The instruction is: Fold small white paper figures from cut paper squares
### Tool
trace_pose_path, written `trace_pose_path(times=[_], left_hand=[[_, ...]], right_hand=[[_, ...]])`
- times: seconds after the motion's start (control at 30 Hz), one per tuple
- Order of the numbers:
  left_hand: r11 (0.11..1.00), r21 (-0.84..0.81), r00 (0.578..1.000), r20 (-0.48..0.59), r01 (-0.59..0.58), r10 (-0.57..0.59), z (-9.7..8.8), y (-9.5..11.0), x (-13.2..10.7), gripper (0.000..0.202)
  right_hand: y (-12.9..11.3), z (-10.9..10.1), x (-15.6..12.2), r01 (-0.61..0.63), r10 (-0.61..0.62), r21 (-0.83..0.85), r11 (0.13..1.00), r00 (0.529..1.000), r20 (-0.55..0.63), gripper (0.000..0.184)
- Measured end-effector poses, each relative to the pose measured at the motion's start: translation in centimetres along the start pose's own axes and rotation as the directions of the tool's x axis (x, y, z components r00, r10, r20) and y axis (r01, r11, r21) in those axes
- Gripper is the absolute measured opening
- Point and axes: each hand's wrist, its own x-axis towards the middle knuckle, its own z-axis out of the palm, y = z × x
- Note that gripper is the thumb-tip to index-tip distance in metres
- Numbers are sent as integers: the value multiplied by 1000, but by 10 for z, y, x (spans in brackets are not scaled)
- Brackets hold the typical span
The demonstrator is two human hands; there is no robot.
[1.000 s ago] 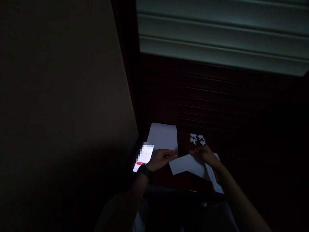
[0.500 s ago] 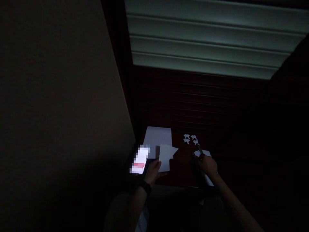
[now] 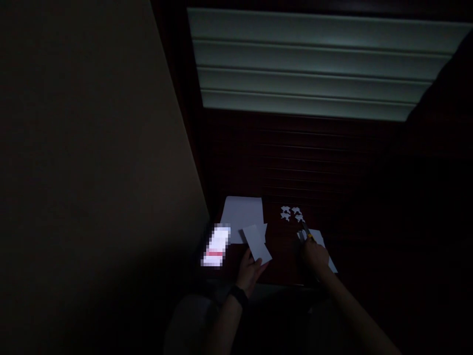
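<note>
The room is very dark. My left hand (image 3: pixel 250 272), with a dark band on its wrist, holds up a white piece of paper (image 3: pixel 257 242) by its lower edge above a small dark table (image 3: pixel 283 256). My right hand (image 3: pixel 315 255) is closed on scissors (image 3: pixel 305 231) whose blades point away toward several small white paper cut-outs (image 3: pixel 291 214) lying at the back of the table. A white sheet (image 3: pixel 322 246) lies under my right hand.
A lit phone screen (image 3: pixel 216 246) glows at the table's left edge. A larger white sheet (image 3: pixel 242 213) lies behind it. A beige wall stands close on the left, and a dark slatted panel with a pale blind (image 3: pixel 310 69) rises behind the table.
My left hand lifted the paper off the table and drew it back toward me, tilting it. My right hand took up the scissors. The view shifted slightly.
</note>
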Motion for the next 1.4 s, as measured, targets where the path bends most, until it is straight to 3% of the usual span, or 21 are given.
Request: trace_pose_path(times=[0.1,0.17,0.23,0.3,0.43,0.5,0.57,0.63,0.73,0.97,1.13,1.4], left_hand=[[999,50,1000,-12,-17,18,7,-12,-1,48],[955,296,999,-19,-27,34,6,-17,-3,42],[800,599,999,-26,-11,33,0,-19,-5,31],[629,778,999,-28,0,34,-8,-17,-7,30],[473,877,990,23,-88,142,-12,-3,-7,26],[382,905,971,112,-187,210,-6,6,-3,21],[15,902,874,414,-432,255,3,15,4,35],[-264,818,795,566,-510,218,11,23,15,47],[-475,717,784,615,-510,85,18,31,33,58],[-505,674,786,619,-539,-13,29,27,56,41],[-503,674,794,607,-542,-42,34,28,55,37],[-476,797,878,469,-373,97,35,38,50,18]], right_hand=[[4,-1,0,8,-8,-18,1000,1000,-12,24],[9,-4,1,4,-6,-28,1000,999,-43,27],[15,-6,2,-8,5,-37,999,996,-84,31],[22,-6,3,-25,19,-46,999,993,-117,33],[31,2,4,-35,26,-57,998,989,-148,32],[31,8,4,-33,24,-58,998,988,-155,28],[32,11,4,-35,25,-56,998,986,-164,25],[32,10,4,-39,30,-52,998,984,-177,24],[33,6,0,-11,5,-32,999,982,-188,23],[13,11,-38,230,-217,76,970,965,-146,14],[2,21,-57,280,-263,122,952,955,-133,21],[5,19,-65,376,-354,196,906,925,-138,18]])
